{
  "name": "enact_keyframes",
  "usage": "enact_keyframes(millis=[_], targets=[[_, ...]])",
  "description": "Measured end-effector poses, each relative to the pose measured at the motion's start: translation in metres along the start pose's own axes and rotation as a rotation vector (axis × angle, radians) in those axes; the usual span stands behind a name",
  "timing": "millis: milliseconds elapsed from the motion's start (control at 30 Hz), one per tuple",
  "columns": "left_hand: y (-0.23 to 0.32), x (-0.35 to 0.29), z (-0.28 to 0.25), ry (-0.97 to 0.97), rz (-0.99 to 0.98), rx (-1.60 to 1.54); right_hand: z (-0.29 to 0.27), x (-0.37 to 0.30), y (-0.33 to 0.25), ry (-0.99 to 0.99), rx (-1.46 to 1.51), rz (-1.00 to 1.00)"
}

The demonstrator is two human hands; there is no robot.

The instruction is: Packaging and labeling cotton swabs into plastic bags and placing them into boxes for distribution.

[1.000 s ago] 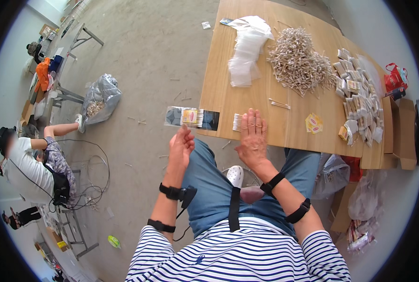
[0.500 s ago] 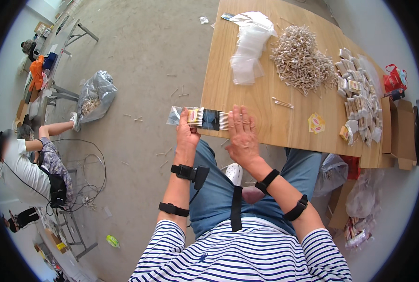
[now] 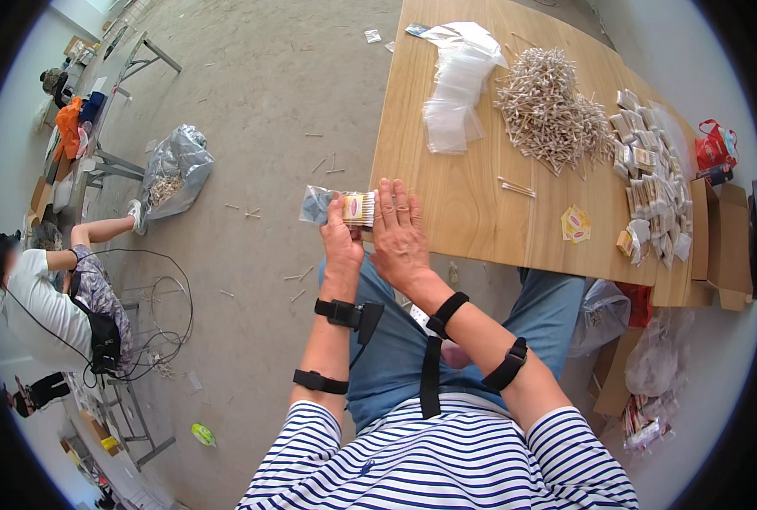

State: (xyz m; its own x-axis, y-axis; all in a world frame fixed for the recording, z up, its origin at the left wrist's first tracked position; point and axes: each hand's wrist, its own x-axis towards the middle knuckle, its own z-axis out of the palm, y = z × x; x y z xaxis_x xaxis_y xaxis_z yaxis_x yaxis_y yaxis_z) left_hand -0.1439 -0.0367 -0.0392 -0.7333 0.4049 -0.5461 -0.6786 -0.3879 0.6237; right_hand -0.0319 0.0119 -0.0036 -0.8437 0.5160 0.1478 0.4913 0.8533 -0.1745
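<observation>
At the table's near left corner, my left hand (image 3: 342, 246) grips a clear plastic bag (image 3: 315, 206) whose outer end sticks out past the edge. Inside it lie a row of cotton swabs (image 3: 363, 214) and a yellow card (image 3: 354, 206) with a red oval. My right hand (image 3: 401, 238) rests flat with straight fingers against the swabs' right end, and covers part of them. Farther right on the wood are a few loose cotton swabs (image 3: 516, 187) and several yellow cards (image 3: 576, 223).
The wooden table (image 3: 472, 221) carries a fanned stack of clear bags (image 3: 453, 93), a large heap of cotton swabs (image 3: 548, 110) and many filled packs (image 3: 650, 183). An open cardboard box (image 3: 718, 246) stands at the right. Far left, a person (image 3: 56, 297) sits near a grey sack (image 3: 177, 166).
My right hand has slid left toward my left hand. The swabs that stuck out on the right, with a dark gap between them, now sit closer to the card and bag.
</observation>
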Motion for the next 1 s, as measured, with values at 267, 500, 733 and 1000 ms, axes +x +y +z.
enact_keyframes(millis=[267, 500, 733, 1000], targets=[[-0.004, -0.001, 0.0, -0.023, 0.192, 0.088, -0.009, 0.0, -0.002, -0.02, 0.135, 0.003], [-0.003, -0.009, 0.004, -0.04, 0.269, 0.215, -0.016, 0.0, 0.0, 0.013, 0.252, 0.016], [-0.004, -0.005, 0.005, -0.023, 0.335, 0.248, -0.012, -0.002, 0.006, 0.059, 0.286, 0.033], [-0.007, 0.001, -0.001, -0.069, 0.428, 0.284, -0.006, -0.01, 0.011, 0.136, 0.274, 0.083]])
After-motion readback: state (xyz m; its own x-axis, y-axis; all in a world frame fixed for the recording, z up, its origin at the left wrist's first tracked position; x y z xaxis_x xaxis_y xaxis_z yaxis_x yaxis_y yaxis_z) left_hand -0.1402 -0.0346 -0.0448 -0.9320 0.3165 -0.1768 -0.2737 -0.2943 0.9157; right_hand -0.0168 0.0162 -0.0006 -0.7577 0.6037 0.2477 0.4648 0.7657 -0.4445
